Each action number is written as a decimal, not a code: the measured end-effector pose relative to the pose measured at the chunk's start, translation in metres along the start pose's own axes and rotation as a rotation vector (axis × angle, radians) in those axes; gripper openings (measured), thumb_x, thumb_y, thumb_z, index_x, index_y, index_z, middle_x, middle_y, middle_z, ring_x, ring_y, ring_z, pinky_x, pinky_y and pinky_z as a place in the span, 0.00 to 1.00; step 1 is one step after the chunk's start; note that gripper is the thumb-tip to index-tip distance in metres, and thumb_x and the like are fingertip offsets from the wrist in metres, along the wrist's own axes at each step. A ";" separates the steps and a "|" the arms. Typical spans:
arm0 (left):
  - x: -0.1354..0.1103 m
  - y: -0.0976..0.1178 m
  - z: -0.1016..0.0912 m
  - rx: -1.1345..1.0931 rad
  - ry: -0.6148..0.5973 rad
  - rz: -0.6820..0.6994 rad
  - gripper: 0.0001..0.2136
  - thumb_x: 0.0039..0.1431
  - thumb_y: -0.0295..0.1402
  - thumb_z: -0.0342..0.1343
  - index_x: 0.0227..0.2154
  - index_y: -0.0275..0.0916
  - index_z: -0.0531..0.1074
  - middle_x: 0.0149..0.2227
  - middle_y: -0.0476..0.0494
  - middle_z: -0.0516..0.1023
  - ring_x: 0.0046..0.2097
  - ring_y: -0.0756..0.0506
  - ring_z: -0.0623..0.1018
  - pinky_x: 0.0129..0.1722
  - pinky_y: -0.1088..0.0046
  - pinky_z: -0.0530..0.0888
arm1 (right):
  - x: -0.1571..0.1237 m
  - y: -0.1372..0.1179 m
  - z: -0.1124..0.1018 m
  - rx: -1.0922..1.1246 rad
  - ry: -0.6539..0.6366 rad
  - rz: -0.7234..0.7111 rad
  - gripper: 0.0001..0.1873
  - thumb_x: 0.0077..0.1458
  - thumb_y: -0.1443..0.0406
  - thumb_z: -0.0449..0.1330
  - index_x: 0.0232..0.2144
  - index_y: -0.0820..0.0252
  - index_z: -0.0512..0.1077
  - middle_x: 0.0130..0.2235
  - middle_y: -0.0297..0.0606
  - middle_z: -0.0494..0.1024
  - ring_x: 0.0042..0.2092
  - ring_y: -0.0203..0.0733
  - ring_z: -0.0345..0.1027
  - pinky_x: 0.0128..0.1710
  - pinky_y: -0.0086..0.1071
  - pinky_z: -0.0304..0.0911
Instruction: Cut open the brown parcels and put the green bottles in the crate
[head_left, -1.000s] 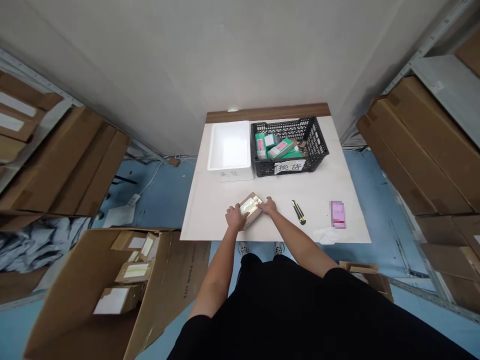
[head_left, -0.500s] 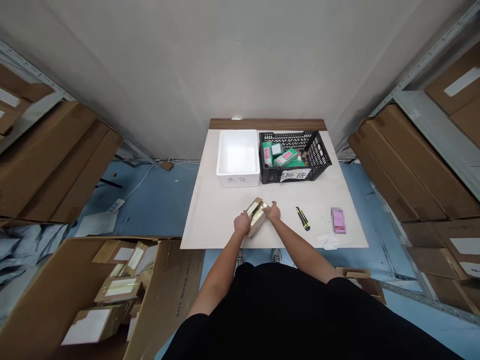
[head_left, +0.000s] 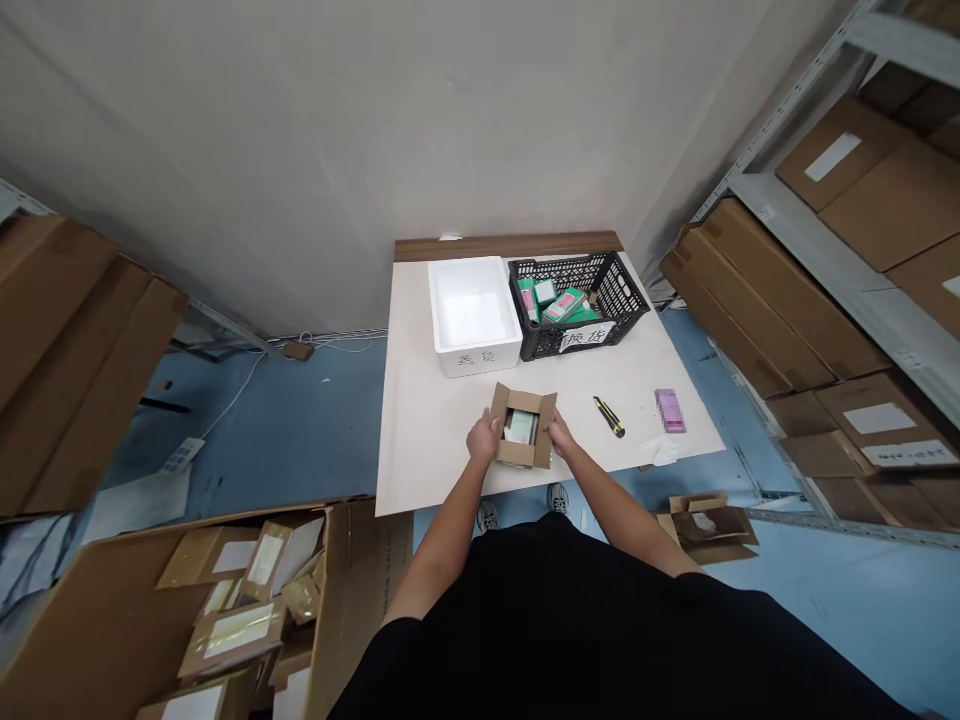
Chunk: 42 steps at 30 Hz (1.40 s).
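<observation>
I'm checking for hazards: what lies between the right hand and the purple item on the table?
A black-and-yellow utility knife lies on the table between the right hand and the purple item, touching neither; the head view shows it.

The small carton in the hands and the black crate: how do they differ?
The small carton is brown with opened flaps; the black crate has openwork walls. The carton is smaller than the crate. The left hand and right hand hold the carton; neither touches the crate. Both are open on top, with contents showing.
</observation>
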<state>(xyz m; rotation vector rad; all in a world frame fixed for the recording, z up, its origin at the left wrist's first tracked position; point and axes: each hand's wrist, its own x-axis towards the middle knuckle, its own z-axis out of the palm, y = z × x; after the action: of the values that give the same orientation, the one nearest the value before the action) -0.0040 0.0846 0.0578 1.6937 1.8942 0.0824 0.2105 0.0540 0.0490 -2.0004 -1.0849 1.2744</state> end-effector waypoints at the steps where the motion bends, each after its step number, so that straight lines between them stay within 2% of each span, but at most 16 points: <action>1: -0.001 0.000 -0.001 0.022 0.054 0.046 0.27 0.76 0.40 0.45 0.75 0.46 0.59 0.69 0.35 0.72 0.68 0.36 0.73 0.60 0.59 0.74 | -0.003 0.007 -0.006 0.082 -0.005 0.025 0.47 0.55 0.70 0.56 0.76 0.54 0.49 0.57 0.43 0.81 0.54 0.48 0.78 0.48 0.36 0.75; 2: -0.001 0.000 -0.001 0.050 0.090 0.120 0.28 0.75 0.37 0.47 0.75 0.46 0.57 0.73 0.36 0.66 0.72 0.36 0.67 0.65 0.57 0.71 | -0.007 0.015 -0.010 0.135 0.011 0.053 0.48 0.56 0.68 0.57 0.76 0.55 0.48 0.55 0.43 0.82 0.53 0.48 0.79 0.47 0.36 0.75; 4: -0.002 0.001 0.000 0.111 0.030 0.342 0.26 0.73 0.32 0.49 0.71 0.47 0.66 0.75 0.40 0.63 0.77 0.38 0.56 0.72 0.54 0.64 | -0.015 0.028 -0.012 0.117 0.101 0.108 0.48 0.57 0.65 0.60 0.77 0.57 0.48 0.55 0.45 0.81 0.51 0.48 0.79 0.48 0.38 0.75; 7: -0.005 -0.003 0.006 0.140 -0.193 0.637 0.17 0.70 0.32 0.53 0.55 0.44 0.82 0.72 0.43 0.69 0.78 0.38 0.54 0.76 0.53 0.58 | -0.020 0.036 -0.005 -0.091 0.236 0.149 0.43 0.60 0.60 0.62 0.74 0.58 0.56 0.58 0.48 0.79 0.53 0.49 0.78 0.52 0.38 0.73; 9: -0.008 -0.009 0.011 0.084 -0.229 0.688 0.12 0.68 0.36 0.58 0.47 0.43 0.85 0.70 0.43 0.70 0.78 0.35 0.54 0.77 0.49 0.57 | -0.019 0.034 0.002 -0.204 0.237 0.129 0.34 0.65 0.59 0.59 0.71 0.57 0.62 0.60 0.48 0.78 0.55 0.49 0.77 0.55 0.37 0.71; 12: -0.013 -0.021 0.013 -0.047 -0.235 0.666 0.15 0.69 0.43 0.58 0.35 0.43 0.86 0.70 0.44 0.72 0.78 0.34 0.55 0.76 0.49 0.58 | -0.013 0.026 0.012 -0.306 0.148 0.087 0.23 0.69 0.58 0.56 0.63 0.55 0.71 0.58 0.46 0.80 0.60 0.50 0.75 0.59 0.38 0.68; 14: -0.016 -0.031 0.011 -0.089 -0.273 0.658 0.16 0.69 0.46 0.58 0.32 0.44 0.86 0.70 0.46 0.72 0.78 0.34 0.55 0.76 0.49 0.59 | -0.008 0.021 0.019 -0.329 0.097 0.091 0.21 0.67 0.58 0.60 0.59 0.57 0.75 0.57 0.47 0.82 0.60 0.52 0.75 0.59 0.38 0.68; 16: -0.019 -0.042 0.008 -0.086 -0.312 0.661 0.14 0.65 0.48 0.65 0.39 0.45 0.87 0.72 0.45 0.69 0.79 0.33 0.52 0.76 0.48 0.58 | -0.004 0.018 0.028 -0.296 0.073 0.108 0.21 0.63 0.64 0.63 0.58 0.58 0.75 0.56 0.47 0.82 0.59 0.52 0.76 0.58 0.37 0.69; 18: -0.023 -0.055 0.004 -0.059 -0.311 0.655 0.19 0.57 0.50 0.72 0.47 0.46 0.86 0.74 0.44 0.64 0.79 0.31 0.50 0.76 0.46 0.56 | -0.001 0.014 0.040 -0.201 0.038 0.110 0.24 0.60 0.70 0.62 0.58 0.59 0.74 0.56 0.46 0.83 0.57 0.49 0.78 0.54 0.35 0.71; 23: -0.040 -0.093 0.001 0.019 -0.112 0.505 0.27 0.51 0.44 0.77 0.54 0.43 0.82 0.78 0.41 0.54 0.79 0.30 0.47 0.77 0.46 0.53 | 0.011 -0.008 0.079 -0.051 -0.167 0.038 0.24 0.61 0.71 0.57 0.59 0.57 0.73 0.55 0.40 0.83 0.53 0.43 0.80 0.48 0.32 0.74; 27: -0.053 -0.113 0.007 0.012 -0.002 0.335 0.21 0.54 0.42 0.76 0.48 0.41 0.83 0.79 0.40 0.50 0.80 0.29 0.44 0.77 0.44 0.54 | 0.021 -0.039 0.105 -0.253 -0.177 -0.119 0.27 0.57 0.73 0.60 0.58 0.56 0.75 0.56 0.41 0.83 0.58 0.48 0.77 0.56 0.36 0.71; 31: -0.053 -0.123 0.017 -0.042 -0.058 0.361 0.13 0.53 0.34 0.76 0.40 0.39 0.85 0.79 0.40 0.50 0.80 0.27 0.41 0.77 0.42 0.53 | 0.017 -0.059 0.113 -0.576 -0.059 -0.146 0.35 0.54 0.75 0.64 0.65 0.59 0.70 0.59 0.50 0.79 0.59 0.55 0.74 0.58 0.38 0.69; 34: -0.048 -0.127 0.026 -0.123 -0.058 0.395 0.09 0.53 0.29 0.74 0.37 0.39 0.84 0.79 0.40 0.51 0.80 0.27 0.40 0.76 0.42 0.55 | 0.007 -0.064 0.116 -0.716 0.065 -0.333 0.30 0.61 0.73 0.60 0.65 0.59 0.70 0.66 0.52 0.72 0.65 0.53 0.66 0.61 0.39 0.66; 37: -0.044 -0.128 0.035 -0.207 -0.032 0.410 0.06 0.53 0.25 0.72 0.33 0.37 0.82 0.79 0.38 0.52 0.80 0.27 0.41 0.75 0.42 0.58 | -0.002 -0.067 0.125 -0.783 -0.084 -0.482 0.22 0.65 0.74 0.55 0.58 0.60 0.75 0.61 0.48 0.77 0.62 0.48 0.68 0.62 0.36 0.64; 39: -0.043 -0.127 0.039 -0.248 -0.024 0.414 0.05 0.53 0.24 0.70 0.31 0.37 0.81 0.79 0.37 0.52 0.80 0.28 0.41 0.74 0.42 0.60 | -0.004 -0.069 0.134 -0.859 -0.223 -0.392 0.18 0.65 0.74 0.57 0.54 0.62 0.77 0.56 0.48 0.81 0.58 0.47 0.73 0.59 0.34 0.65; 42: -0.042 -0.125 0.040 -0.287 -0.042 0.429 0.05 0.53 0.23 0.70 0.31 0.37 0.81 0.78 0.37 0.53 0.80 0.28 0.41 0.74 0.42 0.60 | -0.001 -0.072 0.150 -0.947 -0.235 -0.221 0.17 0.66 0.73 0.60 0.56 0.66 0.75 0.55 0.56 0.80 0.55 0.50 0.77 0.54 0.34 0.68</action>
<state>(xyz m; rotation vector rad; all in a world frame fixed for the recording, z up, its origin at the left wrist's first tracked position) -0.0962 0.0092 -0.0118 1.8487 1.3831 0.4596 0.0493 0.0934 0.0424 -2.2614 -2.2638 0.9639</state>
